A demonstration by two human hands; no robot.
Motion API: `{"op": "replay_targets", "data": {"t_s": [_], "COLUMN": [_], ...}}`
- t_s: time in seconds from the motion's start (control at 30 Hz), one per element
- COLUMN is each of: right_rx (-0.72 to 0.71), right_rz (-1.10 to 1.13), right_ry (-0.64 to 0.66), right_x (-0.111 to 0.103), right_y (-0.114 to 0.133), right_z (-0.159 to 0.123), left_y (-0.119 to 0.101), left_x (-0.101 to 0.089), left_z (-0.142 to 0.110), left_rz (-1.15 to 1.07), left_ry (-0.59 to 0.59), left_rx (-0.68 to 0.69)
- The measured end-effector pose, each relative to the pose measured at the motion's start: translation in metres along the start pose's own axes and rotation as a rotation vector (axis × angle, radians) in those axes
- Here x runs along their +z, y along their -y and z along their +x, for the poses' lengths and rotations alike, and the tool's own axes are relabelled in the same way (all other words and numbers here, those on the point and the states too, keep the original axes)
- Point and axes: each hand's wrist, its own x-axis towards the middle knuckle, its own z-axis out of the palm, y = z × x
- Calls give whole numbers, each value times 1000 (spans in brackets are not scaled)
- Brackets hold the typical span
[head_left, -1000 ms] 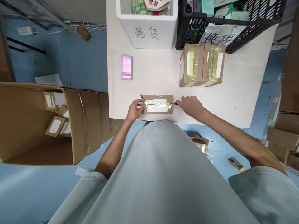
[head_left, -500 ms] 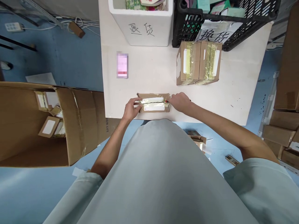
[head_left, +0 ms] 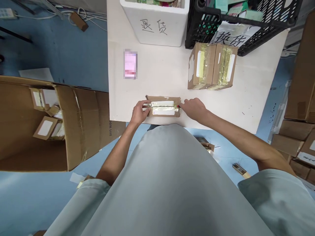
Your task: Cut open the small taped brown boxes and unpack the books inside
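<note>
A small flat cardboard box with shiny tape and white labels lies near the table's front edge. A dark line runs lengthwise between the labels. My left hand grips the box's left end, thumb and fingers at the corner. At the right end, my right hand is closed in a fist. A small red bit shows at its fingertips, against the tape; the rest of whatever it holds is hidden by the hand.
Two taped cardboard boxes stand on the table, before a black crate. A white bin is beside it. A blurred pink item lies at left. Left of the table is a large open carton holding smaller boxes.
The view has shifted slightly. My right hand and the red bit have moved a little rightward, toward the box's right end. My left hand keeps its grip.
</note>
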Motion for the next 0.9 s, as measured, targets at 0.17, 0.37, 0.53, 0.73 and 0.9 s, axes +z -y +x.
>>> {"op": "replay_targets", "data": {"t_s": [0.17,0.37,0.53,0.73,0.9], "right_rx": [24,61,101,310,407], "right_rz": [-13,-30,56,465,774], "right_ry": [13,15,-9,-152,-201], "right_x": [7,3,15,58,90], "right_y": [9,11,-3,-6,31], "right_z": [9,0,-19,-57,-45], "left_y": [-1,-7,-10,-34,-74], "left_x": [1,3,2,14,50], "left_z": [-1,-4,-5,-14,-1], "left_rz": [19,63,83,220,240], "left_ry": [-14,-21,-14,-111,164], "left_rx": [10,6,-17,118,455]}}
